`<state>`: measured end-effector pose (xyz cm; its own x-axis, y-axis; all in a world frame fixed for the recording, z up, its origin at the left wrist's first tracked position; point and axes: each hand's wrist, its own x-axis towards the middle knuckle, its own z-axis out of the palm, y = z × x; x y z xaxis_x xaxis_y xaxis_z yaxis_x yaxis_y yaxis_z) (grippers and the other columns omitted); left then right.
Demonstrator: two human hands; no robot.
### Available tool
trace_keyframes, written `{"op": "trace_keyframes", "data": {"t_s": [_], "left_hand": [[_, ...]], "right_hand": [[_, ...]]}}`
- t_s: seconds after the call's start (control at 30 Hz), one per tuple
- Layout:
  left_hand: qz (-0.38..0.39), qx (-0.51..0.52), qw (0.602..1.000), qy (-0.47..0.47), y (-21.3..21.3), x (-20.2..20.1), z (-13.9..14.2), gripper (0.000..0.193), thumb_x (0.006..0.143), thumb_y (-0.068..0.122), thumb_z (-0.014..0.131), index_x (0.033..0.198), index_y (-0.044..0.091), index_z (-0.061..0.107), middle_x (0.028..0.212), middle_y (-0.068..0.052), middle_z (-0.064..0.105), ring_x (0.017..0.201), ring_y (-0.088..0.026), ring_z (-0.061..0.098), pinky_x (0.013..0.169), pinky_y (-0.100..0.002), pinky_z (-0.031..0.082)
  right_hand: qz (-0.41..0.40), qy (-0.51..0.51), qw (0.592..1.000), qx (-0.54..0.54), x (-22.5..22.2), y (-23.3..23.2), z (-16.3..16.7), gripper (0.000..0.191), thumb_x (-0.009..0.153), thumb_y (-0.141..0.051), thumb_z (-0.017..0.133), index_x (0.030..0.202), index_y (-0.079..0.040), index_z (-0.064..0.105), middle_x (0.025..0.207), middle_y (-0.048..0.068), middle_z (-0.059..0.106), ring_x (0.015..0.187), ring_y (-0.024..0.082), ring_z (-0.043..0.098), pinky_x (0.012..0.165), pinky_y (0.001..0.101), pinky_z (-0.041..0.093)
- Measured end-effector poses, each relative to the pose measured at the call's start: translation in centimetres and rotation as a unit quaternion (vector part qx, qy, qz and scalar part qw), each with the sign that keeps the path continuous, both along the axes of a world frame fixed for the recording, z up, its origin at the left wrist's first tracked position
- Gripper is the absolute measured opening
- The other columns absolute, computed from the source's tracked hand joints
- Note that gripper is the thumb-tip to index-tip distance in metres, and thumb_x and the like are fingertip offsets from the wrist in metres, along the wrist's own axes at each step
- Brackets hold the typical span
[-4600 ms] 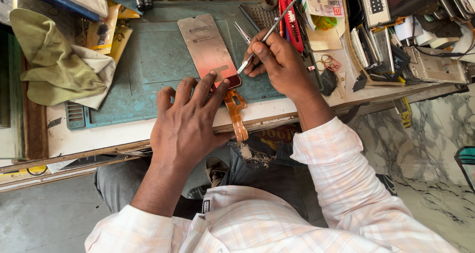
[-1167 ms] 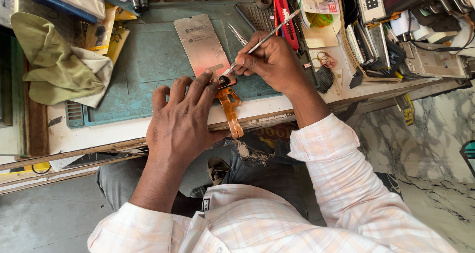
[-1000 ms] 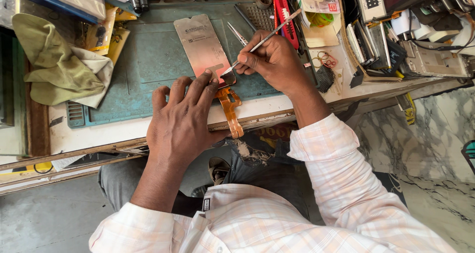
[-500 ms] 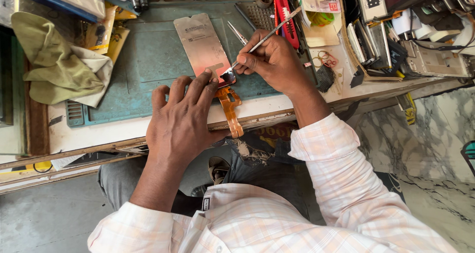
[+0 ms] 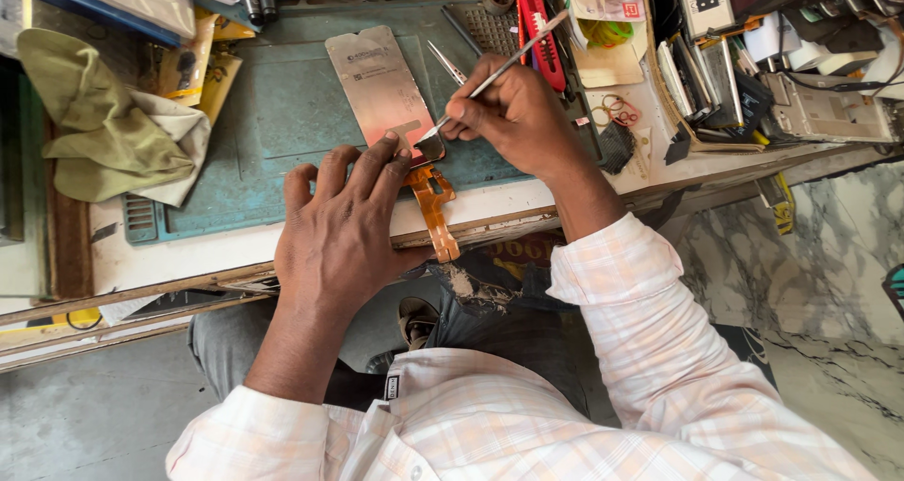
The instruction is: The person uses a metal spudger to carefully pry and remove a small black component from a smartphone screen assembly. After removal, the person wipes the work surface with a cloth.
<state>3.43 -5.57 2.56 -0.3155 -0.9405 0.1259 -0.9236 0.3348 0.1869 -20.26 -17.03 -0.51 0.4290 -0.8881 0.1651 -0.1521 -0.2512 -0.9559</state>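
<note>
Lying of the part: an orange flex cable (image 5: 432, 208) is laid across the near edge of the tabletop (image 5: 235, 248), its lower end hanging over that edge toward the person's lap.
Long axis: the cable is run almost straight from far to near, slightly slanted, with its small dark head end (image 5: 429, 148) set at the near end of a thin metal plate (image 5: 381, 88) on the teal work mat (image 5: 273, 123).
Left hand: the left hand (image 5: 341, 232) is spread flat, fingers apart, and is pressed down on the mat and plate just left of the cable head; nothing is clasped in it, and its fingertips are touching or just beside the head.
Right hand: the right hand (image 5: 513, 114) is closed in a pen grip on a slim metal probe (image 5: 494, 67), whose tip is brought down onto the head end from the far right.
Nearer hand: both are met at the head end; the left is placed beside the cable's length, the right only at its tip.
Beside the work: a pair of tweezers (image 5: 446, 63) is left on the mat just beyond the probe, and a crumpled green cloth (image 5: 108, 128) is kept well apart at the left.
</note>
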Motion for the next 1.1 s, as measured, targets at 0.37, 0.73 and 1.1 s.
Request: {"op": "trace_keyframes", "data": {"t_s": [0.37,0.73,1.1], "left_hand": [[0.002,-0.004,1.000,0.011,0.11,-0.01,-0.30,0.116,0.044,0.066,0.092,0.141,0.016,0.054,0.148,-0.001,0.050,0.134,-0.025,0.043,0.109,-0.047,0.030],[-0.004,-0.011,0.999,0.037,0.17,0.21,-0.27,0.106,0.045,0.061,0.094,0.134,0.015,0.059,0.149,-0.001,0.051,0.133,-0.025,0.045,0.108,-0.048,0.032],[-0.001,-0.011,1.000,0.026,0.17,0.36,-0.38,0.108,0.044,0.063,0.094,0.135,0.015,0.059,0.148,-0.002,0.051,0.132,-0.025,0.045,0.106,-0.048,0.033]], "right_hand": [[0.008,-0.009,1.000,-0.009,-0.27,0.89,0.23,0.017,0.105,-0.015,0.071,0.105,-0.006,0.056,0.091,0.005,0.073,0.087,0.013,0.077,0.074,0.0249,0.062],[0.028,-0.002,1.000,-0.006,-0.36,0.81,0.24,0.014,0.104,-0.012,0.071,0.105,-0.005,0.059,0.092,0.006,0.074,0.089,0.013,0.077,0.076,0.0248,0.061],[0.048,-0.016,0.999,0.007,-0.33,0.86,0.15,0.015,0.103,-0.013,0.073,0.104,-0.005,0.060,0.094,0.008,0.075,0.091,0.014,0.077,0.079,0.0254,0.061]]}}
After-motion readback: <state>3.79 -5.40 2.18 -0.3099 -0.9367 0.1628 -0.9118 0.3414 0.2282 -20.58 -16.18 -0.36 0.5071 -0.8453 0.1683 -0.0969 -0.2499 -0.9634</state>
